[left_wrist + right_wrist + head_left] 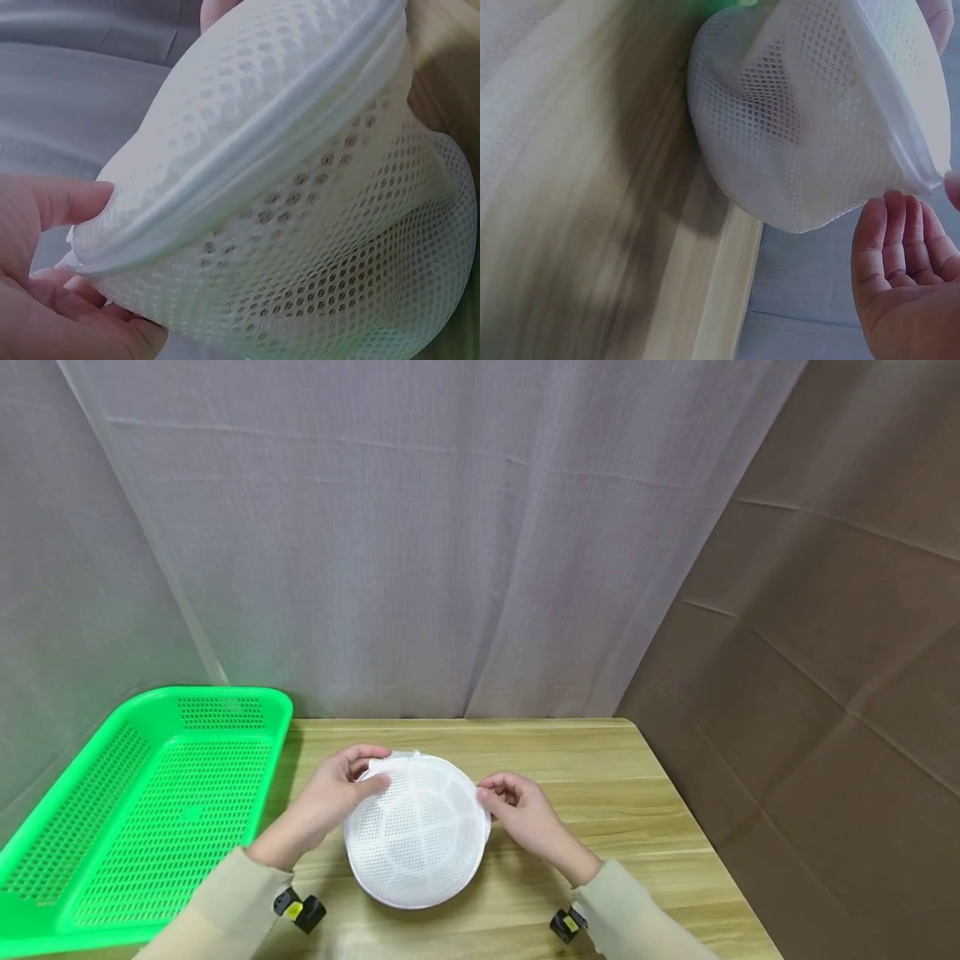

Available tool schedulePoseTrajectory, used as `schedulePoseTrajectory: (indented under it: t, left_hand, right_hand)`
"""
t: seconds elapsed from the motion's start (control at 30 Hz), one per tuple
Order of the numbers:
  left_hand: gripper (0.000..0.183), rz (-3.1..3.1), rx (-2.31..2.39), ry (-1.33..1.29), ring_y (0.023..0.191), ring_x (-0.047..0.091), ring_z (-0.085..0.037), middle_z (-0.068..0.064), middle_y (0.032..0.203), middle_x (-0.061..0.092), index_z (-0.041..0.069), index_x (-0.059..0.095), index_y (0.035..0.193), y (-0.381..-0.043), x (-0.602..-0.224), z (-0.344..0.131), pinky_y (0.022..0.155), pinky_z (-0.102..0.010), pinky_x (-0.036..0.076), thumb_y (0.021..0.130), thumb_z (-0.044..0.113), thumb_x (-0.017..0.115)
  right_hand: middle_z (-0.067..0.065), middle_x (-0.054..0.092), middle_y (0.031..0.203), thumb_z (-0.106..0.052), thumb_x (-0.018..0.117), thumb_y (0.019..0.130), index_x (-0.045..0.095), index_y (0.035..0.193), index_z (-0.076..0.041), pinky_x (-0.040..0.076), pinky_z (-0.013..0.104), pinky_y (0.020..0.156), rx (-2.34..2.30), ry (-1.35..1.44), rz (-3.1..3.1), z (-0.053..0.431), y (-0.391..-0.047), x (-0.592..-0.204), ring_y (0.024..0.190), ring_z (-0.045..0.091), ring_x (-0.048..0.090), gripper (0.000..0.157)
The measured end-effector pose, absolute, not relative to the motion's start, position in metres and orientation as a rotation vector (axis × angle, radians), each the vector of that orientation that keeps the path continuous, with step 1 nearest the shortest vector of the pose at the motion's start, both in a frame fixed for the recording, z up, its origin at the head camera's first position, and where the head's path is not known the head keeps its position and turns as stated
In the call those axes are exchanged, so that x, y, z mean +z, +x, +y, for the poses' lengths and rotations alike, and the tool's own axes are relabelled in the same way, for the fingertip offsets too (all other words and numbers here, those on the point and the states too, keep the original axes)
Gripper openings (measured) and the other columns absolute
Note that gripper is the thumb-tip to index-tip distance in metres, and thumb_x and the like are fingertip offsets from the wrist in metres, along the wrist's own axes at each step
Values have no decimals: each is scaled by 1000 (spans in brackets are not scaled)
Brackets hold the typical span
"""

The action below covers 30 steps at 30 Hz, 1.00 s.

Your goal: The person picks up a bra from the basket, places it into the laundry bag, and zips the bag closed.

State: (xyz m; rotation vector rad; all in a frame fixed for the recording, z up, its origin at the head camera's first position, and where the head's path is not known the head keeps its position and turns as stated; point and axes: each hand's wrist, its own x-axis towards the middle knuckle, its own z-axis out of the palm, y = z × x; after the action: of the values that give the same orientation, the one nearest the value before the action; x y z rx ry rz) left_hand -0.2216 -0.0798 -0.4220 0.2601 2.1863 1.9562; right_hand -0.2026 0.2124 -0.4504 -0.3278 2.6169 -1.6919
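A round white mesh laundry bag (416,835) stands on the wooden table in front of me, its flat circular top facing up. In the left wrist view the bag (315,247) shows a zipper-like rim band and see-through mesh sides. My left hand (341,789) grips the rim at the upper left, thumb on top and fingers beneath. On the right side, my right hand (525,814) pinches the rim's edge between thumb and fingers. The right wrist view shows the fingers (896,232) curled under the bag's edge. What the bag holds, if anything, cannot be made out.
A large green plastic basket (168,818) with perforated walls stands left of the bag on the wooden table (600,760). Grey cloth (375,543) hangs behind the table, and brown cloth (847,652) hangs along the right.
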Motion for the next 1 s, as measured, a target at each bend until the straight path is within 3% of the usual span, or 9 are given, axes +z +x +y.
schedulePoseTrajectory:
  t: [0.27, 0.53, 0.8, 1.0]
  left_hand:
    - [41, 2199, 1906, 428, 92, 58, -23, -9, 110, 67, 5, 56, 125, -214, -416, -76, 75, -30, 50, 87, 8, 70]
    - [26, 2242, 1765, 642, 95, 61, -21, -8, 108, 65, 7, 61, 116, -210, -421, -67, 79, -31, 51, 90, 9, 67]
    - [22, 2262, 1730, 768, 93, 61, -20, -8, 107, 65, 5, 63, 112, -207, -423, -59, 77, -29, 51, 90, 4, 65]
    - [22, 2309, 1656, 785, 99, 59, -20, -4, 109, 64, 10, 65, 110, -208, -426, -58, 82, -31, 49, 89, 4, 67]
  right_hand:
    - [0, 64, 88, -22, 66, 93, 68, 100, -12, 47, 25, 68, -1619, -361, 2749, 203, -203, -442, 77, 16, 57, 12]
    - [8, 64, 92, -11, 61, 95, 66, 105, 2, 47, 25, 69, -1640, -453, 2700, 181, -192, -414, 80, 22, 57, 17]
    - [9, 67, 97, -8, 59, 96, 65, 111, 3, 48, 25, 69, -1603, -532, 2643, 171, -186, -407, 80, 17, 57, 20]
    - [12, 67, 106, -5, 58, 96, 65, 117, 2, 48, 25, 70, -1581, -627, 2594, 171, -186, -408, 81, 15, 58, 24]
